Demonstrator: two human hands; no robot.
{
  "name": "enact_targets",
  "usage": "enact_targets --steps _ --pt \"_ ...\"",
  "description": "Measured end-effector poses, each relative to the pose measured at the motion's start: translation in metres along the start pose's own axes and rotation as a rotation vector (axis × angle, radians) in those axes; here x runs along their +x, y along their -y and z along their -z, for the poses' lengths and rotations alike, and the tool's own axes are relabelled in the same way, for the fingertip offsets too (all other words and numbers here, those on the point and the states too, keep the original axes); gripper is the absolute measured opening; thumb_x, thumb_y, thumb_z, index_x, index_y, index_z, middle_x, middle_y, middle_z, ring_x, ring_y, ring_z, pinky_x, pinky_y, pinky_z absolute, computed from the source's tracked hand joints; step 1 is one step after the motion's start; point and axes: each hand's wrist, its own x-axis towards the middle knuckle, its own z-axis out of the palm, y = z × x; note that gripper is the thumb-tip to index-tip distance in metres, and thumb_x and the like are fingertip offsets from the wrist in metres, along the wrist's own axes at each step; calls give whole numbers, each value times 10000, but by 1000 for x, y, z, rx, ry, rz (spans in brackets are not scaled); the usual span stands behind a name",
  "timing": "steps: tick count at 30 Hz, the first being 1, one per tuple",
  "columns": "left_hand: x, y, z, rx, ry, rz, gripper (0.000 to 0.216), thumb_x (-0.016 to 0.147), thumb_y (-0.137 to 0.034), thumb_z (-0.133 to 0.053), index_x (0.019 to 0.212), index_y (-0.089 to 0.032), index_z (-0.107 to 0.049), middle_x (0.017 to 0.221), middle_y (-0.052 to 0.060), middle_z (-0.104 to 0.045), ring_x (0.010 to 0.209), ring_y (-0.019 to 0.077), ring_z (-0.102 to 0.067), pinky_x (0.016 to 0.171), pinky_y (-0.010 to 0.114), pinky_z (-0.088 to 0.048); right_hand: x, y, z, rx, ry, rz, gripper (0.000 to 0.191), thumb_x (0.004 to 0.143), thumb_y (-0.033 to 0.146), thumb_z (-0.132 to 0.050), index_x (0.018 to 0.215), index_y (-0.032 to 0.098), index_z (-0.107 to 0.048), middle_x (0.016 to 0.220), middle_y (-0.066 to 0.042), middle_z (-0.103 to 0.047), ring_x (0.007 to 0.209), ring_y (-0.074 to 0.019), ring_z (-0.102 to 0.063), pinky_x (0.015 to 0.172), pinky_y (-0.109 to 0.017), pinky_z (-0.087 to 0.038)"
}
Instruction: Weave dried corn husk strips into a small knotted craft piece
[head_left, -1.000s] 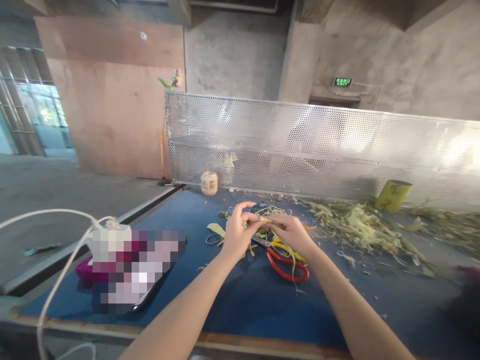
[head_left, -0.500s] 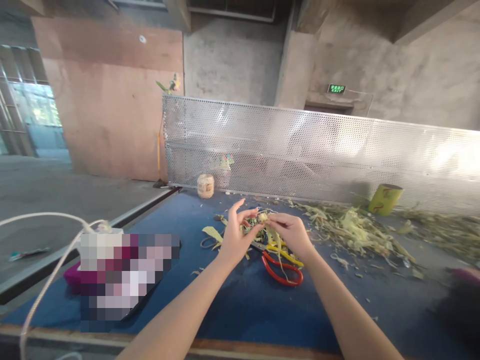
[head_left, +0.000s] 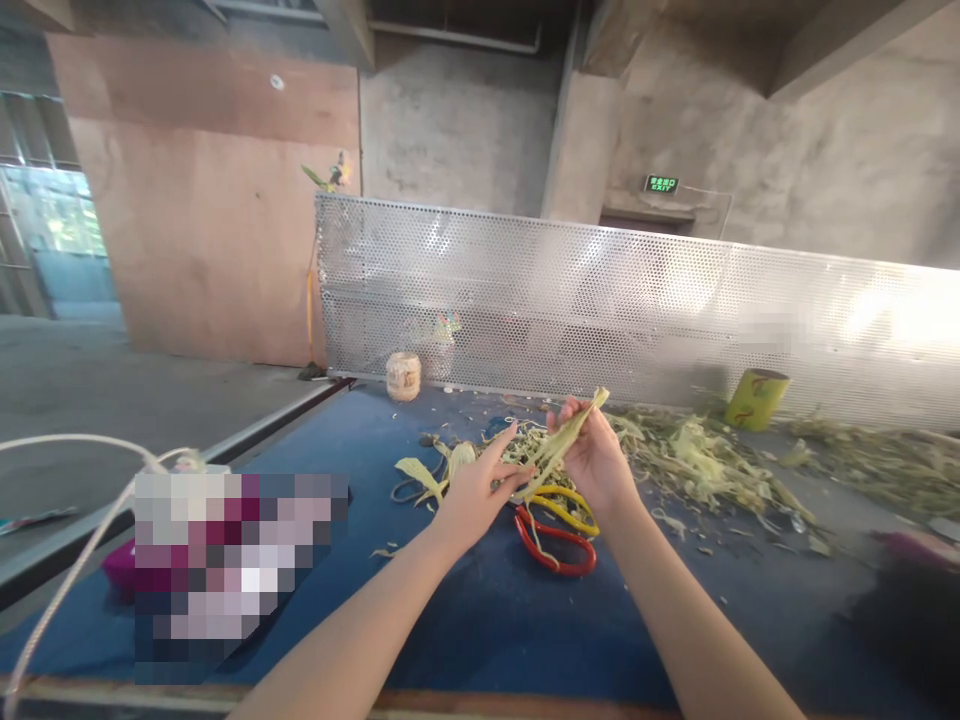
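My right hand (head_left: 598,460) is raised over the table and closed around a pale green, dried leaf strip (head_left: 564,440). The strip slants from its tip above my right fingers down towards the left. At its lower end, the thumb and a finger of my left hand (head_left: 480,495) pinch it, while the index finger points up and away. Below the hands lie scissors with a red handle (head_left: 559,560) and a yellow handle (head_left: 570,505); their blades are mostly hidden. A tangle of dried plant bits (head_left: 525,440) sits behind my fingers, with loose pale leaves (head_left: 421,475) to the left.
A ball of twine (head_left: 403,377) stands by the perforated metal screen (head_left: 495,290) at the back. Dried stalks and leaves (head_left: 701,460) spread across the right, near a yellow-green cylinder (head_left: 757,400). A blurred-out object (head_left: 247,570) and a white cable (head_left: 67,585) are at the left.
My right hand has lifted and turned, drawing the leaf strip out at length. Both hands were close together over a small bunched piece; now they are farther apart.
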Motion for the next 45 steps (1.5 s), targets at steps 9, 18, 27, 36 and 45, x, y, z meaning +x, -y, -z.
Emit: enact_targets --steps 9,18,27,36,45 --pt "0 -2 -1 222 142 -54 620 820 -302 -454 1355 -263 -142 1010 16 -668 1036 167 -556 947 418 -295 2 14 -5 374 -33 -38 64 715 234 -620 717 205 -562 736 21 -551 475 -31 -391 445 -148 -411" --pt "-1 -3 -2 370 260 -94 614 852 -343 -398 1360 -250 -67 944 -11 -693 1054 135 -535 952 391 -225 7 27 1 671 -96 -48 48 744 143 -588 758 149 -542 694 42 -561 454 19 -410 435 -81 -399" --pt "-2 -3 0 416 240 -110 699 856 -306 -366 1355 -215 114 1053 38 -651 1231 174 -353 986 473 -120 5 33 -1 465 -32 -6 86 691 159 -648 696 148 -562 650 43 -508 425 17 -308 397 -68 -342" --pt "-7 -5 11 313 -301 -180 634 830 -208 -309 1371 -221 23 1428 136 -201 1297 256 -189 977 527 -90 -2 22 -11 167 37 49 100 676 239 -663 650 166 -600 660 10 -555 450 -12 -318 426 -152 -307" --pt "-9 -8 -8 467 23 -291 873 773 -324 -491 1352 -186 147 1218 130 -523 1102 259 -480 964 482 -207 -18 6 -30 41 234 -67 76 691 261 -640 693 185 -634 599 8 -573 453 -40 -353 464 -207 -307"
